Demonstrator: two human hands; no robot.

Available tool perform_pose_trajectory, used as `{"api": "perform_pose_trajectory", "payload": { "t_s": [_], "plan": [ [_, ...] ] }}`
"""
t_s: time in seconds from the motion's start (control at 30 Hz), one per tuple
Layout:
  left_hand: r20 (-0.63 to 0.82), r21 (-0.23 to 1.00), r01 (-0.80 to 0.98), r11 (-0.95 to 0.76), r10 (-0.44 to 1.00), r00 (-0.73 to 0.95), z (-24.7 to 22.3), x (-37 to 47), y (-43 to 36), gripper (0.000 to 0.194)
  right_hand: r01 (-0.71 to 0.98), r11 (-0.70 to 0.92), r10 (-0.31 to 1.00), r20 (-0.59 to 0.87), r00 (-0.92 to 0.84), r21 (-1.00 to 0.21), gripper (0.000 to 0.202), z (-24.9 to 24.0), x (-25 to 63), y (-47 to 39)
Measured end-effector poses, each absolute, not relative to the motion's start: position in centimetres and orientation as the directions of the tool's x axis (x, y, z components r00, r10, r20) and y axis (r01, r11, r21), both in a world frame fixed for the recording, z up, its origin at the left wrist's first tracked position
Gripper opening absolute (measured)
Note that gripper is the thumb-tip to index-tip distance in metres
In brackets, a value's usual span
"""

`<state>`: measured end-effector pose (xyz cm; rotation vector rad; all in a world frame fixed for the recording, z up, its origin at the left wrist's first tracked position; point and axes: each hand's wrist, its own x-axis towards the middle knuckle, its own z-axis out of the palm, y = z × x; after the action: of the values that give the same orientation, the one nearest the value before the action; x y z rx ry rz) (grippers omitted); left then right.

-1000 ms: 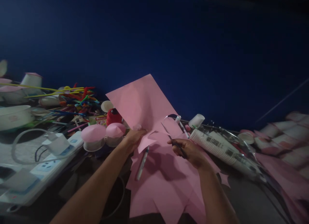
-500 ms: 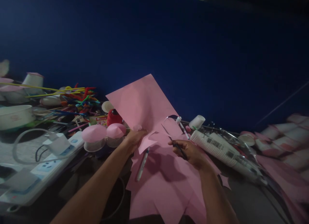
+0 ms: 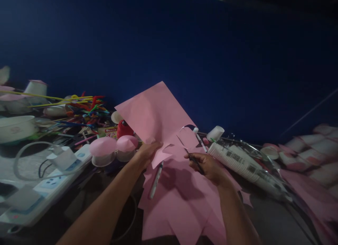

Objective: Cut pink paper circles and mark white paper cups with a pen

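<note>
My left hand [image 3: 150, 151] is closed on the lower left edge of a large sheet of pink paper [image 3: 155, 111], which stands tilted up in front of me. A cut flap of the sheet hangs beside the fingers. My right hand [image 3: 207, 165] grips a pair of dark scissors [image 3: 194, 161], whose thin blades point up and left toward the sheet's cut edge. Below both hands lie several overlapping pieces of pink paper [image 3: 185, 209]. On them rests a white marker [image 3: 156, 181], just under the flap.
Left are two cups with pink paper tops [image 3: 102, 146], a power strip [image 3: 50, 185] with cables, a white bowl [image 3: 17, 128] and colourful pipe cleaners [image 3: 92, 106]. At right lie a bagged stack of paper cups [image 3: 237, 162], a single cup [image 3: 215, 133] and piled pink-trimmed cups [image 3: 311, 150].
The pink sheet has shifted slightly to the left, its top corner moving with it. My left hand turned a little with the sheet; my right hand with the scissors has hardly moved.
</note>
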<state>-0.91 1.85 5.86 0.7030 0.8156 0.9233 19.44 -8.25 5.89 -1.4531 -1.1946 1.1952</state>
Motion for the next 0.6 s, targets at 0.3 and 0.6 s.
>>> {"api": "perform_pose_trajectory", "payload": {
  "t_s": [0.3, 0.6],
  "plan": [
    [-0.313, 0.824, -0.337, 0.456, 0.861, 0.400, 6.26, -0.95, 1.37, 0.010, 0.153, -0.137, 0.989, -0.127, 0.074, -0.979, 0.049, 5.51, 19.65, -8.24],
    [-0.302, 0.812, -0.368, 0.454, 0.865, 0.400, 5.77, -0.91, 1.63, 0.010, 0.144, -0.151, 0.987, -0.140, 0.079, -0.978, 0.051, 5.71, 19.54, -8.12]
  ]
}}
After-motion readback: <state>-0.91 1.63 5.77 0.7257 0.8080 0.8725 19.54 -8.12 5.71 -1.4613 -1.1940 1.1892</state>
